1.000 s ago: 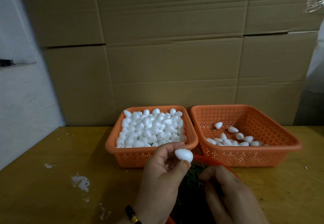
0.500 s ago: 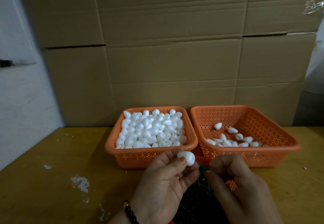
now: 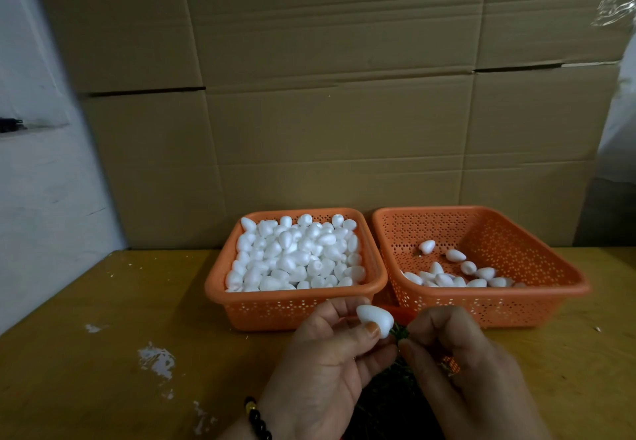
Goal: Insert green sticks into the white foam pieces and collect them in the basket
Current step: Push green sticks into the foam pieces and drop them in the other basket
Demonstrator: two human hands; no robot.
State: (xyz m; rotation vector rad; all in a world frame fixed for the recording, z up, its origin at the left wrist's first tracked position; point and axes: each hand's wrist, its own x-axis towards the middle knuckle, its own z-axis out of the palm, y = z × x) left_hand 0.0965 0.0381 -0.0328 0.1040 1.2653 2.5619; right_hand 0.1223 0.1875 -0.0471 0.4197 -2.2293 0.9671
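Both hands meet low: left hand (image 3: 323, 364) pinches a white egg-shaped foam piece (image 3: 375, 321) steady so right hand (image 3: 461, 367), fingers curled pinching a thin green stick (image 3: 401, 333), can push it in

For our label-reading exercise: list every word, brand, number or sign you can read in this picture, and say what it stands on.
None: no readable text shows anywhere in this view.
Cardboard boxes: plain, no print visible.
Left basket and right basket: only a punched hole pattern, no lettering.
Foam piece pinched in the left hand: blank white.
Table: white smears, not writing.
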